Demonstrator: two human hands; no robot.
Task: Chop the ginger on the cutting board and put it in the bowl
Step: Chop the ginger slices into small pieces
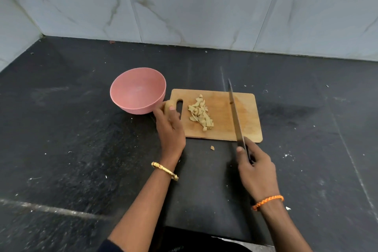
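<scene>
**Chopped ginger piled on the board, knife held above it**

A wooden cutting board (221, 116) lay at the centre of the frame on a dark worktop (71, 139). The chopped ginger (200, 113) sat in a loose pile on the left-centre part of the board, and one stray ginger chip (212, 148) lay on the worktop just below the board's lower edge. An empty pink bowl (138, 90) stood left of the board, touching or nearly touching its handle end.

The left hand (170, 129) gripped the board's left end beside the handle slot, fingers curled over the edge with the thumb on top. The right hand (253, 166) held a long knife (235, 112) by its dark handle, fingers wrapped round it; the blade ran up the frame over the right part of the board. Marble wall tiles (184, 2) filled the upper frame.
</scene>
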